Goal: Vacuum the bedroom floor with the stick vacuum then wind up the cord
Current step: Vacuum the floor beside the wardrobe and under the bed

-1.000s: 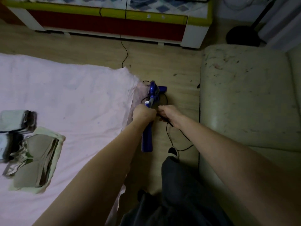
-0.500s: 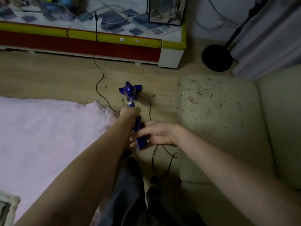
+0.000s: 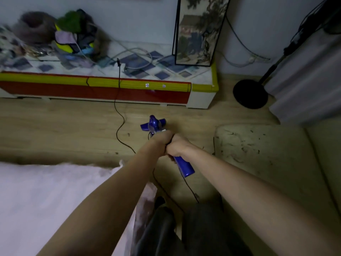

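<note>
Room: bedroom with a pale wood-plank floor (image 3: 55, 130); a low red-and-yellow cabinet (image 3: 103, 89) runs along the far wall.
Task item: blue plastic stick vacuum (image 3: 154, 125), head on the floor near the middle of the open strip, handle end angled back toward the person.
Left hand (image 3: 162, 141): grip closed around the upper shaft.
Right hand (image 3: 178, 147): grip closed around the shaft just behind the left, touching it.
Cord: thin black power cord (image 3: 119, 126), from the cabinet top edge down across the floor, passing by the feet.
Handling: the vacuum looks rigid and light; the smooth shaft is the place to hold. The cord is limp and likely to snag or tangle.
Containers: none identifiable; the cabinet top carries a blurred heap of clothing (image 3: 73, 34).
Adjacent: pink bedsheet (image 3: 55, 191) at the left edge, worn cream sofa (image 3: 267, 154) at the right.
</note>
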`<state>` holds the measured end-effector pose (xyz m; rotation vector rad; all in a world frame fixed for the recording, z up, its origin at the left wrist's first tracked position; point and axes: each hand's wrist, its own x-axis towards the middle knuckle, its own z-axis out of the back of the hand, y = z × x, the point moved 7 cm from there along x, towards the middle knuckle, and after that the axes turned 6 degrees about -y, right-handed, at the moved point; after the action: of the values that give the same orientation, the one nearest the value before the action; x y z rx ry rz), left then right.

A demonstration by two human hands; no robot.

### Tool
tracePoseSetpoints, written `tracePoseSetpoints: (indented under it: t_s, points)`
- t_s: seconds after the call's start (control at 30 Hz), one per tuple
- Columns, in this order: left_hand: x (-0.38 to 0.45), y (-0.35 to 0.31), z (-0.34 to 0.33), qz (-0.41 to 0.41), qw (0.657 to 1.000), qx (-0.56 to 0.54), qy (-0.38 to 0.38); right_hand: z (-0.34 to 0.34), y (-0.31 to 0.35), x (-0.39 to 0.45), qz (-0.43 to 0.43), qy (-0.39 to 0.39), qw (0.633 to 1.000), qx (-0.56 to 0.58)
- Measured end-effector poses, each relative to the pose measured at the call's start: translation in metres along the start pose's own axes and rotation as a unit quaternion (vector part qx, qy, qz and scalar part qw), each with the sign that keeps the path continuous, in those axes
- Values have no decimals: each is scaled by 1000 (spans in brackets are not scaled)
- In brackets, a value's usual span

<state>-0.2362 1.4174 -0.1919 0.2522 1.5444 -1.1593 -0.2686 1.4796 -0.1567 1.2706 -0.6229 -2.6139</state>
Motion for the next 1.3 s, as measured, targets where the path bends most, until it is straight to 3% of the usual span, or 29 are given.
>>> tracePoseSetpoints:
  t_s: [0.2, 0.33, 0.63, 1.03, 1.13, 1.3]
  points:
    - [5, -28, 1, 84, 981, -146, 96, 32, 30, 14, 24, 34, 998, -54]
    - [11, -60, -12, 83, 970, -191, 128, 52, 67, 38, 34, 42, 994, -96]
    - [9, -112, -6, 38, 947, -314, 59, 85, 122, 60, 128, 166, 950, -233]
    - [-13, -79, 12, 50, 906, -401, -129, 58, 124, 40, 254, 229, 877, -337]
    - [-10, -72, 27, 58, 898, -403, -167, 47, 125, 42, 226, 253, 892, -298]
    - [6, -81, 58, 46, 917, -359, -166, 28, 136, 57, 176, 257, 923, -226]
